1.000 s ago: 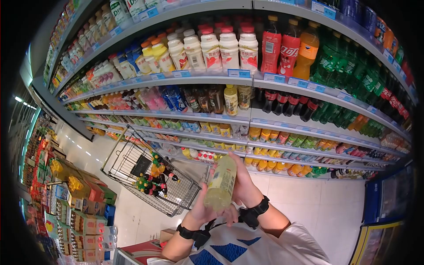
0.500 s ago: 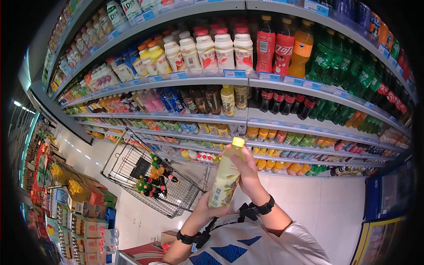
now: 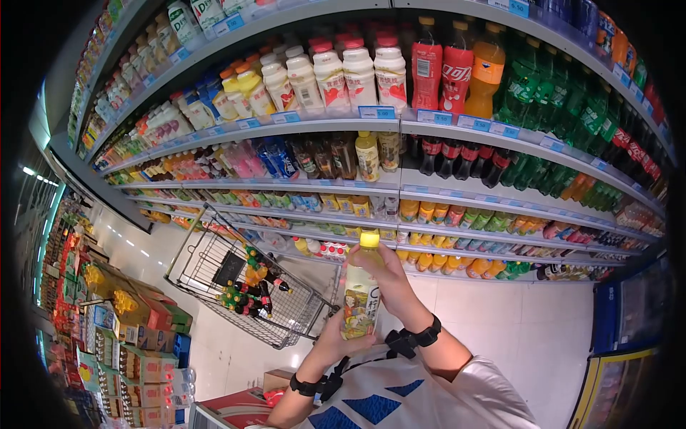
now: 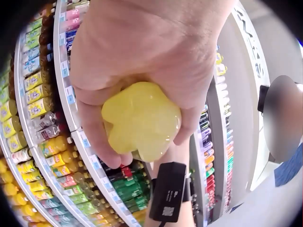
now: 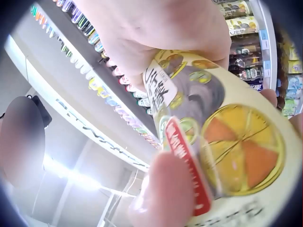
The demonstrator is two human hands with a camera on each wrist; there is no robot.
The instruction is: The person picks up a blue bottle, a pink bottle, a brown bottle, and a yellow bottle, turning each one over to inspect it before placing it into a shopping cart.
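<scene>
A pale yellow drink bottle [image 3: 359, 297] with a yellow cap stands nearly upright in front of my chest, held in both hands. My left hand [image 3: 340, 342] grips its base from below; in the left wrist view its fingers curl round the lobed yellow bottom [image 4: 141, 119]. Higher up, my right hand [image 3: 382, 275] wraps the upper body just under the cap. The right wrist view shows the bottle's label [image 5: 227, 142] with citrus slices up close, a thumb across it.
Long drink shelves [image 3: 400, 125] packed with bottles fill the view ahead. A wire shopping cart [image 3: 191, 247] with several bottles [image 3: 250, 289] in it stands to my left on the white floor. Stacked boxed goods [image 3: 136, 343] line the far left.
The bottle has swung from lying tilted with its base towards me to nearly upright with the cap on top. Both hands kept hold and shifted slightly left.
</scene>
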